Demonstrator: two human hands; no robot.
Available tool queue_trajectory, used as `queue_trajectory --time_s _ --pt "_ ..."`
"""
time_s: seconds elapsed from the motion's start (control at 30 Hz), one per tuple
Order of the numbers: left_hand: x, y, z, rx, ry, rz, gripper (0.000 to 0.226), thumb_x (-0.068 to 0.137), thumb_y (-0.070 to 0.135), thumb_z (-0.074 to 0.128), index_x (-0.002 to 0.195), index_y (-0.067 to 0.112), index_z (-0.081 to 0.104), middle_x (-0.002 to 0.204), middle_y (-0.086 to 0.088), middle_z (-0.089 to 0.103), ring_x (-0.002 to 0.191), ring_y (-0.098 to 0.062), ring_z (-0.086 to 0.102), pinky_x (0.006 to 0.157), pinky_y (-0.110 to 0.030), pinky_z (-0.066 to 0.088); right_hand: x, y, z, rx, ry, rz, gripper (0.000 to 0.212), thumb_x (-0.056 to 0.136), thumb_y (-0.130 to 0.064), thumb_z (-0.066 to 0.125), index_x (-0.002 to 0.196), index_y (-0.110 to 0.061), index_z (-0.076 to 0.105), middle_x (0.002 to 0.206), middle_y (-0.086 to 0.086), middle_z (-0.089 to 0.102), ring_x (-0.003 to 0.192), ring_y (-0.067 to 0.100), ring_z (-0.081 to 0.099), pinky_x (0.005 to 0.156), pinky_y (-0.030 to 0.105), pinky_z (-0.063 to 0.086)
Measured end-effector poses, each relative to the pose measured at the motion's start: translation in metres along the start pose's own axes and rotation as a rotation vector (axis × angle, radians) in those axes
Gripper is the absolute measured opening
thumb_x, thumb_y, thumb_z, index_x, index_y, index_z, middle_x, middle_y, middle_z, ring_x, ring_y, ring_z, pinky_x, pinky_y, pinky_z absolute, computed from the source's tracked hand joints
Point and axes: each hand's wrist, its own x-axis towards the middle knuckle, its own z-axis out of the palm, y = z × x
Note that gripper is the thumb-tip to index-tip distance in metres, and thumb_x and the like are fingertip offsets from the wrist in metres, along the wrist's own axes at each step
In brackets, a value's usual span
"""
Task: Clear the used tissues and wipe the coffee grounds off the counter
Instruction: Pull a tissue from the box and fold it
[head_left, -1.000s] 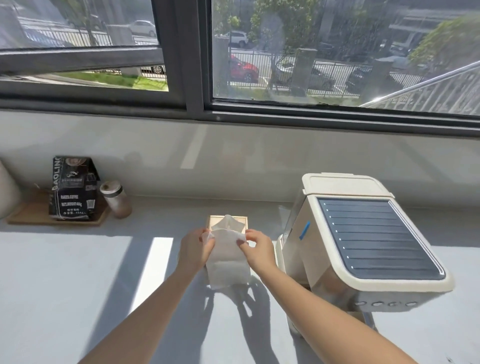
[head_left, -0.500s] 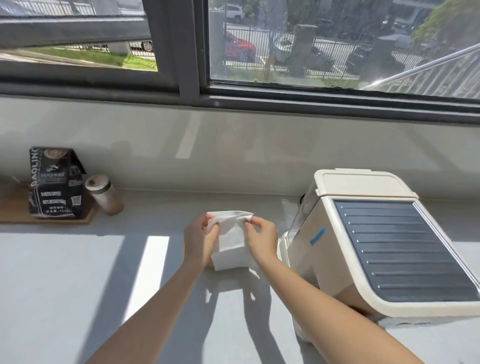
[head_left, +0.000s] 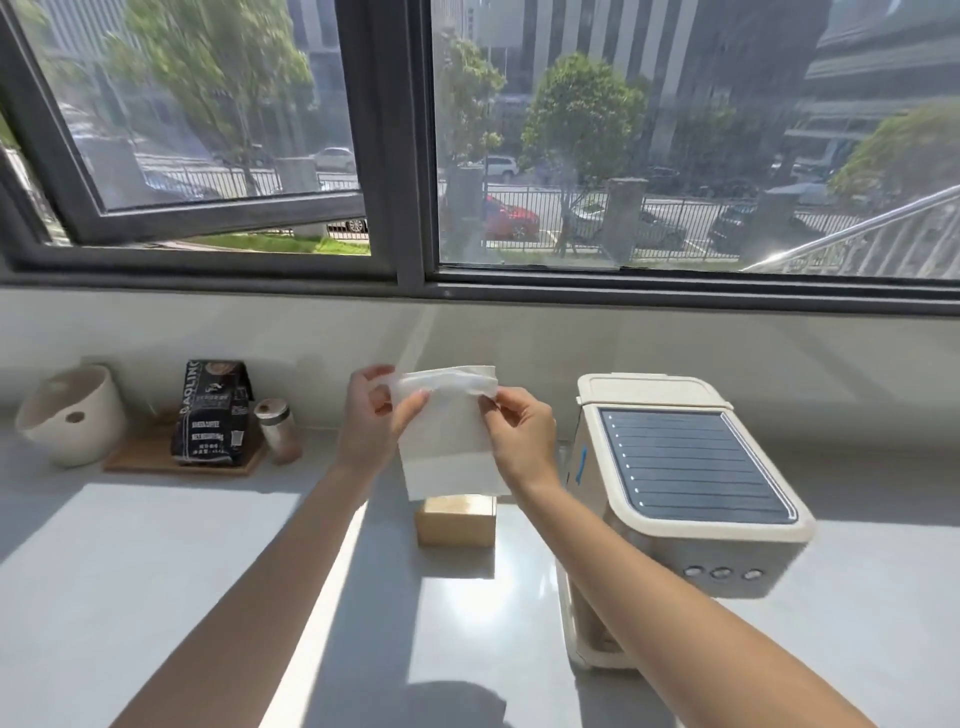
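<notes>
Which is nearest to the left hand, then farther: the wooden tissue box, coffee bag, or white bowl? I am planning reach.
From the left hand, head view:
1. Wooden tissue box, just below and right of it.
2. Coffee bag, to its left on the wooden tray.
3. White bowl, far left.

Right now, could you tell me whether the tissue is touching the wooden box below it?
Cannot tell. In the head view the tissue, held up by both hands, overlaps the wooden box, hiding any gap.
</notes>
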Motion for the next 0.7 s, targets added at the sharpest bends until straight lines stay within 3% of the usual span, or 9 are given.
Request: queue_trajectory --time_s 0.07,0.1,0.2,0.23,0.3,0.43,0.57,0.63,0.7 --pt "-0.020 0.016 -0.006 -0.017 -0.096 -0.060 0.052 0.084 0.011 0.069 0.127 0.005 0.041 0.111 -0.012 0.064 0.098 -0.025 0.064 0.084 -0.043 0.051 -0.010 -0.018 -0.011 0.093 -0.028 0.001 0.013 0.090 -0.007 0.060 0.087 -0.012 0.072 0.089 0.010 0.068 0.075 0.012 0.059 0.067 0.026 0.046" --pt "-0.030 0.022 -0.008 -0.004 -0.160 -0.066 0.052 0.084 0.013 0.069 0.128 0.007 0.042 0.114 -0.010 0.066 0.101 -0.024 0.065 0.083 -0.042 0.052 -0.015 -0.027 -0.018 0.139 -0.043 0.007 0.013 0.091 -0.007 0.060 0.087 -0.012 0.071 0.090 0.010 0.068 0.074 0.011 0.059 0.067 0.023 0.046" --pt "-0.065 0.037 -0.010 0.029 -0.369 -0.069 0.042 0.086 0.013 0.066 0.126 0.013 0.054 0.115 -0.001 0.070 0.097 -0.008 0.067 0.070 -0.015 0.051 -0.033 -0.050 -0.043 0.231 -0.084 0.032 0.019 0.092 -0.010 0.060 0.080 -0.020 0.071 0.081 0.002 0.068 0.070 0.009 0.056 0.065 0.023 0.046" --pt "-0.078 0.040 -0.008 0.015 -0.410 -0.070 0.039 0.085 0.012 0.066 0.123 0.014 0.059 0.114 0.001 0.070 0.099 -0.007 0.067 0.073 -0.012 0.049 -0.040 -0.055 -0.053 0.245 -0.092 0.044 0.019 0.092 -0.012 0.061 0.080 -0.022 0.072 0.078 -0.001 0.067 0.069 0.009 0.056 0.065 0.024 0.046" --pt "-0.102 0.045 -0.002 0.004 -0.439 -0.079 0.033 0.084 0.016 0.067 0.116 0.018 0.065 0.113 0.004 0.071 0.105 -0.009 0.066 0.085 -0.019 0.049 -0.055 -0.064 -0.075 0.261 -0.107 0.066 0.017 0.092 -0.014 0.061 0.082 -0.023 0.073 0.077 -0.006 0.069 0.070 0.009 0.058 0.066 0.025 0.048" --pt "-0.146 0.058 0.019 -0.008 -0.457 -0.065 0.026 0.087 0.027 0.065 0.112 0.019 0.068 0.113 0.002 0.071 0.104 -0.014 0.066 0.088 -0.030 0.050 -0.086 -0.072 -0.125 0.311 -0.130 0.042 0.021 0.089 -0.004 0.062 0.084 -0.021 0.072 0.075 -0.007 0.068 0.068 0.004 0.059 0.064 0.018 0.049" --pt "-0.189 0.072 0.054 -0.050 -0.391 -0.049 0.022 0.093 0.017 0.058 0.112 0.011 0.065 0.108 -0.004 0.072 0.093 -0.015 0.067 0.083 -0.027 0.053 -0.112 -0.073 -0.185 0.328 -0.148 0.203 0.040 0.086 -0.009 0.067 0.120 -0.025 0.054 0.098 0.008 0.061 0.081 0.016 0.056 0.062 0.022 0.043" --pt "-0.208 0.079 0.075 -0.051 -0.389 -0.037 0.020 0.093 0.015 0.056 0.111 0.009 0.064 0.101 -0.002 0.073 0.085 -0.011 0.067 0.073 -0.021 0.053 -0.126 -0.073 -0.219 0.352 -0.268 0.368 0.056 0.085 -0.021 0.070 0.134 -0.024 0.043 0.118 0.005 0.058 0.090 0.014 0.059 0.067 0.025 0.047" --pt "-0.226 0.086 0.098 -0.070 -0.421 -0.039 0.022 0.093 0.018 0.056 0.113 0.012 0.063 0.102 -0.002 0.073 0.085 -0.011 0.068 0.070 -0.020 0.053 -0.140 -0.072 -0.252 0.394 -0.459 0.464 0.056 0.084 -0.026 0.070 0.135 -0.018 0.047 0.127 0.005 0.060 0.101 0.016 0.063 0.078 0.032 0.053"
